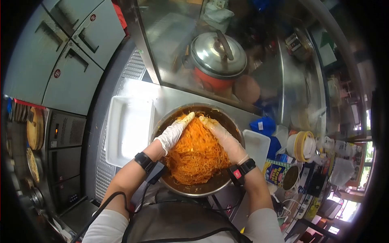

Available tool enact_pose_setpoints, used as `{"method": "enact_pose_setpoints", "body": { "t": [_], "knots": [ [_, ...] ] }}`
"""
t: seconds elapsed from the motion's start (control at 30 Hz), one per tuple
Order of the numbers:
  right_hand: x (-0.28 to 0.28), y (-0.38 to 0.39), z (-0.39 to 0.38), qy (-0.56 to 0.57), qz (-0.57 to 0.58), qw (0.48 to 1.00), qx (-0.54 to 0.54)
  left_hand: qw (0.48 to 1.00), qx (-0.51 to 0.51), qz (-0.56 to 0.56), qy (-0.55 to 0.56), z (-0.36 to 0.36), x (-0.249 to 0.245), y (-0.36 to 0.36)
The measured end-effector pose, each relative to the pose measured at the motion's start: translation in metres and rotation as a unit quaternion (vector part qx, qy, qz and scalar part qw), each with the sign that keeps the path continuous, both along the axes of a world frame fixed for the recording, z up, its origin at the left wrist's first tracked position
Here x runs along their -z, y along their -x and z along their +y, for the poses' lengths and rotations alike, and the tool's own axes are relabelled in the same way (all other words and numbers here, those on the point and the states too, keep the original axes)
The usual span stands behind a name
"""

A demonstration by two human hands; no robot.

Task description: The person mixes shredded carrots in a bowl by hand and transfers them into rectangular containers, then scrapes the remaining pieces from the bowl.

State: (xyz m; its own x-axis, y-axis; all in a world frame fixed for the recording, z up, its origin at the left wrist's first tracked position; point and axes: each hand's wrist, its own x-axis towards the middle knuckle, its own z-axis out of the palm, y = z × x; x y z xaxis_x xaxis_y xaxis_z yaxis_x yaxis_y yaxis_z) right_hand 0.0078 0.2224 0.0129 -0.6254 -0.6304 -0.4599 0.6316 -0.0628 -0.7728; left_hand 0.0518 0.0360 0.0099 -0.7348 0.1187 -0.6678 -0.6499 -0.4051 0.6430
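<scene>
A large round metal bowl (194,192) holds a heap of shredded orange food (196,156), which looks like seasoned carrot. Both hands wear thin, whitish gloves with orange stains at the fingertips. My left hand (178,131) reaches into the far left part of the bowl, fingers stretched forward along the heap. On the far right side, my right hand (216,131) touches the shreds, its fingers extended toward the left one. The fingertips nearly meet at the far edge of the heap. Neither hand is closed round anything.
An empty white tray (129,129) stands left of the bowl, a smaller white container (256,143) right of it. Behind a glass panel sits a lidded red pot (219,54). A large printed can (279,174) and a yellow-rimmed tub (302,146) are at right.
</scene>
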Motion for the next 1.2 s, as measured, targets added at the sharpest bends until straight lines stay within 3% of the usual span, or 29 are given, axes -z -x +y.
{"method": "enact_pose_setpoints", "body": {
  "t": [0.07, 0.1, 0.13, 0.2, 0.23, 0.3, 0.33, 0.4, 0.43, 0.47, 0.5, 0.53, 0.57, 0.6, 0.67, 0.7, 0.73, 0.8, 0.83, 0.87, 0.93, 1.03, 1.07, 1.1, 1.2],
  "knots": [
    [0.014, -0.01, 0.008, -0.08, 0.064, 0.995, 0.004, 0.999, -0.019, 0.032, -0.016, 0.011, -0.004, -0.009],
    [0.017, -0.019, 0.015, -0.169, 0.096, 0.98, 0.033, 0.998, 0.029, 0.047, 0.024, 0.014, -0.014, -0.015],
    [0.022, -0.033, 0.021, -0.168, 0.091, 0.981, 0.032, 0.993, 0.077, 0.058, 0.064, 0.017, -0.026, -0.024],
    [0.028, -0.059, 0.037, -0.243, 0.353, 0.899, 0.092, 0.975, 0.152, 0.093, 0.137, 0.027, -0.033, -0.048],
    [0.019, -0.072, 0.045, -0.315, 0.409, 0.853, 0.08, 0.96, 0.17, 0.119, 0.19, 0.03, -0.03, -0.063],
    [0.027, -0.095, 0.062, -0.331, 0.349, 0.871, 0.102, 0.897, 0.239, 0.187, 0.321, 0.027, -0.025, -0.083],
    [0.033, -0.1, 0.07, -0.349, 0.286, 0.883, 0.128, 0.897, 0.237, 0.187, 0.323, 0.024, -0.013, -0.092],
    [0.046, -0.096, 0.081, -0.353, 0.25, 0.899, 0.075, 0.878, 0.113, 0.26, 0.385, 0.019, 0.016, -0.104],
    [0.056, -0.096, 0.079, -0.41, 0.275, 0.868, 0.057, 0.864, 0.15, 0.224, 0.426, 0.016, 0.017, -0.1],
    [0.064, -0.096, 0.078, -0.465, 0.3, 0.832, 0.038, 0.952, 0.08, 0.137, 0.261, 0.019, 0.02, -0.095],
    [0.06, -0.088, 0.067, -0.469, 0.229, 0.853, -0.018, 0.976, 0.056, 0.125, 0.166, 0.02, 0.025, -0.085],
    [0.064, -0.081, 0.056, -0.468, 0.236, 0.852, -0.016, 0.991, 0.033, 0.114, 0.07, 0.022, 0.018, -0.071],
    [0.073, -0.073, 0.044, -0.407, 0.242, 0.881, -0.026, 0.999, 0.016, 0.028, -0.012, 0.023, 0.008, -0.06],
    [0.078, -0.066, 0.035, -0.344, 0.247, 0.905, -0.038, 0.999, 0.012, 0.037, -0.01, 0.027, 0.01, -0.048],
    [0.078, -0.057, 0.024, -0.275, 0.237, 0.932, -0.016, 0.986, 0.129, 0.058, 0.092, 0.035, 0.019, -0.025],
    [0.076, -0.054, 0.027, -0.209, 0.211, 0.955, 0.004, 0.993, 0.095, 0.051, 0.038, 0.038, 0.011, -0.021],
    [0.063, -0.056, 0.03, -0.211, 0.21, 0.955, 0.003, 0.994, 0.094, 0.05, 0.035, 0.04, 0.005, -0.023],
    [0.027, -0.063, 0.038, -0.175, 0.259, 0.949, 0.037, 0.98, 0.112, 0.138, 0.084, 0.036, -0.011, -0.03],
    [0.007, -0.064, 0.041, -0.145, 0.267, 0.951, 0.054, 0.986, 0.093, 0.096, 0.1, 0.035, -0.029, -0.036],
    [0.019, -0.063, 0.041, -0.097, 0.249, 0.958, 0.106, 0.986, 0.095, 0.09, 0.1, 0.034, -0.021, -0.04],
    [0.02, -0.053, 0.041, -0.196, 0.194, 0.957, 0.09, 0.977, 0.098, 0.11, 0.151, 0.027, -0.013, -0.037],
    [0.013, -0.039, 0.039, -0.112, 0.202, 0.972, 0.05, 0.981, 0.052, 0.142, 0.12, 0.012, -0.013, -0.044],
    [0.01, -0.031, 0.04, -0.137, 0.261, 0.955, 0.024, 0.983, 0.029, 0.156, 0.091, 0.009, -0.014, -0.05],
    [0.017, -0.02, 0.043, -0.155, 0.243, 0.957, -0.006, 0.99, 0.026, 0.104, 0.087, 0.008, -0.026, -0.049],
    [0.069, 0.013, 0.036, -0.152, 0.197, 0.967, -0.06, 1.0, -0.016, 0.005, -0.008, -0.001, 0.024, -0.033]
  ]
}}
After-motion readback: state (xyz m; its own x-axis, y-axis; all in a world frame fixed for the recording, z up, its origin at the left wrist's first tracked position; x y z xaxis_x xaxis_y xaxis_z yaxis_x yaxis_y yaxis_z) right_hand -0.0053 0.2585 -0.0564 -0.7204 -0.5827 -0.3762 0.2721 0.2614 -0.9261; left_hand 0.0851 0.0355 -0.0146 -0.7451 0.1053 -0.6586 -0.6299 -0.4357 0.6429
